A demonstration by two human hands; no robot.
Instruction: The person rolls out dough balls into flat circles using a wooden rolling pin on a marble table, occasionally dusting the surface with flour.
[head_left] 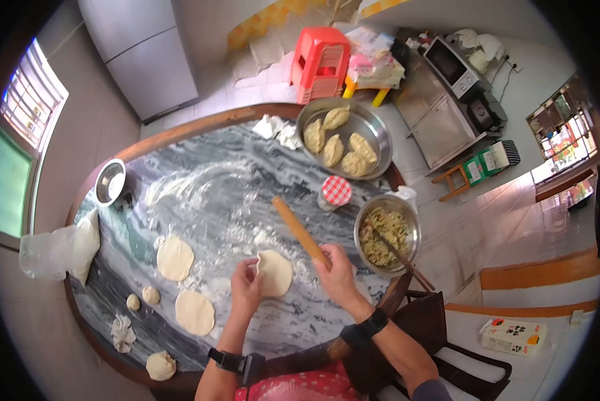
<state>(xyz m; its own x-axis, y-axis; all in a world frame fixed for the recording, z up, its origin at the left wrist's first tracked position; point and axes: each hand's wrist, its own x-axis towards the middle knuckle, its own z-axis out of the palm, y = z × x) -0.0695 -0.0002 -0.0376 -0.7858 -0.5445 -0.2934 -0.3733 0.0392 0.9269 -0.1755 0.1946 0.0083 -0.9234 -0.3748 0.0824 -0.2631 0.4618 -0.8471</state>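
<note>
My left hand [247,287] pinches the left edge of a round dough wrapper [275,274], whose rim lifts a little at the fingers. In my right hand [339,275] is a wooden rolling pin [296,227], gripped at its near end and slanting up to the left, beside the wrapper. Two more rolled wrappers, one upper [175,258] and one lower [195,313], lie flat to the left. Small dough balls [151,295] sit left of them, and a larger dough lump [161,366] rests at the near left edge.
Behind is a metal pan [385,137] with several filled dumplings [335,118]. At right stand a jar with a checked lid [336,191] and a bowl of chopped filling [383,237] with chopsticks [407,262]. A small metal bowl [110,182] and flour bag [84,246] are left on the floured table [246,167].
</note>
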